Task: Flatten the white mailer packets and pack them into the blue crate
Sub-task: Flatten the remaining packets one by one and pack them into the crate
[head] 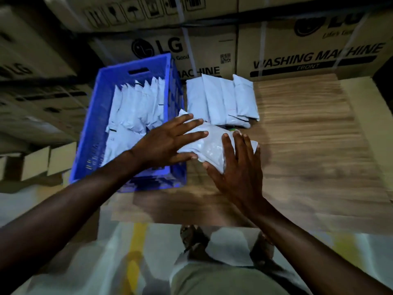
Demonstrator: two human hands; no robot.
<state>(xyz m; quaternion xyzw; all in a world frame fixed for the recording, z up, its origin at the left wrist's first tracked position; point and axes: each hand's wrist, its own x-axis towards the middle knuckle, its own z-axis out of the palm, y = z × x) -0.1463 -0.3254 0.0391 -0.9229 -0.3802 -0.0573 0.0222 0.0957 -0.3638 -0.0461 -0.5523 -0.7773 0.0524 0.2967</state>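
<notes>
Left hand point(163, 143), right hand point(236, 167) flat, fingers spread, pressing crinkly white packet point(209, 145)

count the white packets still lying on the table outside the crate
5. One packet lies under both hands beside the blue crate; four more lie overlapping in a row behind it. Others may be hidden beneath.

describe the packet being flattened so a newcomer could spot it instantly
Start at the blue crate on the wooden table. Just right of its near corner lies one white packet, pressed by the left hand and right hand. Unlike the stack behind it, it lies crosswise under both hands.
</notes>
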